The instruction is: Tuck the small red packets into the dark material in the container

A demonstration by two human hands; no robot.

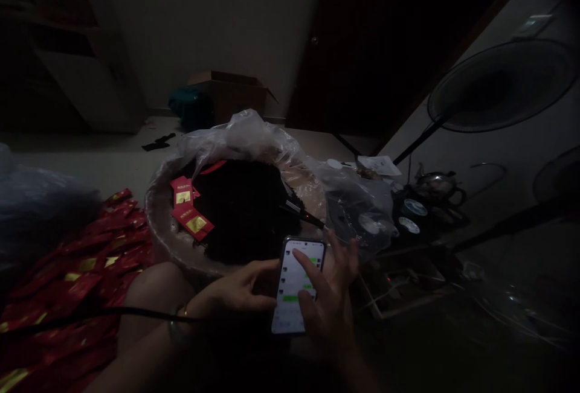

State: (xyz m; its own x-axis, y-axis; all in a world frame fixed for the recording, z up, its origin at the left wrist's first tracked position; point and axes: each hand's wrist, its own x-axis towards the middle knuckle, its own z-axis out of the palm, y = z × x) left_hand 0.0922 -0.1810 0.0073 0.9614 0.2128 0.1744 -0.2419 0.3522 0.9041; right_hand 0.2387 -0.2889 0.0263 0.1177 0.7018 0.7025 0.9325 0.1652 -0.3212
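Note:
A lit smartphone (296,296) with a chat on its screen is held upright at the middle front. My left hand (242,287) grips its left edge between thumb and fingers. My right hand (328,296) is over its right side, index finger extended against the upper screen, other fingers spread. Beyond the phone stands a round basin lined with clear plastic (156,218), filled with dark loose material (244,206). Two red packets with gold labels (193,222) lie at its left side. A slim black tool with a small red light (306,215) rests over its right side.
Many red packets (86,284) are heaped at left. A black cord (113,311) crosses my left arm. Behind the basin are a cardboard box (240,94) and a teal bag (190,103). A teapot (437,185) and a fan (498,85) stand at right. The room is dim.

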